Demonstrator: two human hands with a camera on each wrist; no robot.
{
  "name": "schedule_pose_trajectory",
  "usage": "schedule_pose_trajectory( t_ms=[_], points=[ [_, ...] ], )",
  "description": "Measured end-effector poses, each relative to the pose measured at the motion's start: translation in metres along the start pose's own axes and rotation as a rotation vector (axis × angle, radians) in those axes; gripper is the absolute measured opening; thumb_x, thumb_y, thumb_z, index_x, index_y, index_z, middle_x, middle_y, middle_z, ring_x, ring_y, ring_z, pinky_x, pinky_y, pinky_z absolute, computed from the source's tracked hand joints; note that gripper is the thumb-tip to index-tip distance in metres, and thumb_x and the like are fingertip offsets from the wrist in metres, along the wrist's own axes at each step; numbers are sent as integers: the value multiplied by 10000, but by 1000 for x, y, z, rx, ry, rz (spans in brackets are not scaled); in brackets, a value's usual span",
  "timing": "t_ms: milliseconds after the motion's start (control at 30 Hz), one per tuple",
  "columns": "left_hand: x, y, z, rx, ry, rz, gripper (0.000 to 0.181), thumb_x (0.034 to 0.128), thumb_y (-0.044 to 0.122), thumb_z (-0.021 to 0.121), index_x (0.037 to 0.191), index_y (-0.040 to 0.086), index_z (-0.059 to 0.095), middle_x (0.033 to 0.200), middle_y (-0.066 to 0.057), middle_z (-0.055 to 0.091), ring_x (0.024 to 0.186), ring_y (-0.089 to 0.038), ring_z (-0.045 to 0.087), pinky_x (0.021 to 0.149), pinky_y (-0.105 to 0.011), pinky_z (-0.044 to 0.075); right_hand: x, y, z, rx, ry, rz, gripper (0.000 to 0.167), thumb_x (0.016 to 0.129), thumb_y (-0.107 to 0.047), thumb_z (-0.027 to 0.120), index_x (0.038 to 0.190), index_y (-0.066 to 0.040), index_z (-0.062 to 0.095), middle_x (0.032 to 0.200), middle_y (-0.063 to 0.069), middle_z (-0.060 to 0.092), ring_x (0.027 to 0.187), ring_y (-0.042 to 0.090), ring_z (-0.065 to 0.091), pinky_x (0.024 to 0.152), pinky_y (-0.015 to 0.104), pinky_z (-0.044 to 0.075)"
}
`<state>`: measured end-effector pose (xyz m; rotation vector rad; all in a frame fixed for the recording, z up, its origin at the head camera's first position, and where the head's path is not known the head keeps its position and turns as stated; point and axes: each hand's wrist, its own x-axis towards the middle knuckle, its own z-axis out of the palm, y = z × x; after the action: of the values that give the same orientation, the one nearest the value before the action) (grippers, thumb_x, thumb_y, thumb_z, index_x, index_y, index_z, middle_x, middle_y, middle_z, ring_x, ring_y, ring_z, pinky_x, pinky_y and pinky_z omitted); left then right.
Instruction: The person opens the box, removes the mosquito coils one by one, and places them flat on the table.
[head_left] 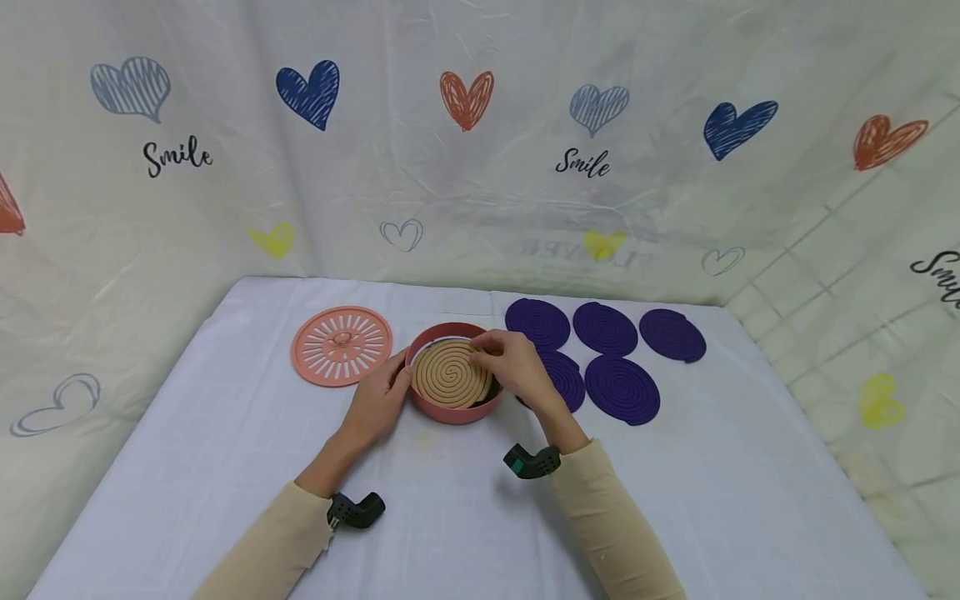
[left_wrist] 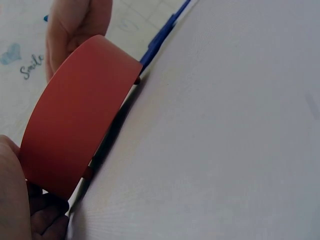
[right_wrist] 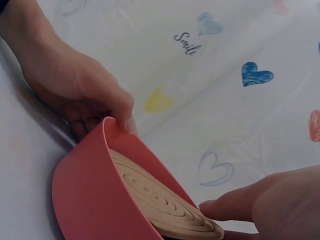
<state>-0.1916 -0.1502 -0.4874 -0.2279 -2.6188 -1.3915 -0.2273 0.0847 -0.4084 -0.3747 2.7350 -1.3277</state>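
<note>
In the head view a round reddish mosquito coil holder (head_left: 457,416) is on the white table, tilted slightly in the left wrist view. My left hand (head_left: 377,400) grips its left wall, with the thumb at the rim. A tan mosquito coil (head_left: 450,373) sits slanted in the holder's mouth; in the right wrist view its near edge stands above the rim. My right hand (head_left: 513,367) pinches that coil at its right edge. Dark space shows beneath the coil, and the holder's floor is hidden.
A coral slotted lid (head_left: 342,346) with a small knob lies left of the holder. Several purple mosquito coils (head_left: 622,389) lie flat to the right, some partly behind my right hand. A white curtain (head_left: 480,183) printed with hearts stands behind the table.
</note>
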Motion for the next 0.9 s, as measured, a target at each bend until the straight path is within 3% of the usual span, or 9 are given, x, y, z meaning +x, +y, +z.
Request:
schedule_pose_trajectory(
  t_ms=[433,667,900],
  points=[
    [0,-1,0,8,4,3,501,1062,346,435,1494,98,483,1476,-102,556,1407,-256,488,1154,-495,404,-2,1,-3,47,-69,26,185,918,-218,725,1072,-124,769,1030,60,750,846,126,634,697,224,516],
    [0,-2,1,7,9,9,491,1055,342,442,1487,113,497,1463,-90,570,1400,-244,497,1153,-490,407,-3,3,-6,121,-107,30,218,910,-181,733,1106,-89,756,923,89,727,617,125,568,561,254,516],
    [0,-2,1,4,10,5,492,1052,341,441,1488,120,497,1463,-81,572,1399,-239,501,1148,-493,412,-4,6,-6,181,-124,11,252,913,-145,727,1149,-57,740,956,120,715,610,151,596,574,275,567]
  ],
)
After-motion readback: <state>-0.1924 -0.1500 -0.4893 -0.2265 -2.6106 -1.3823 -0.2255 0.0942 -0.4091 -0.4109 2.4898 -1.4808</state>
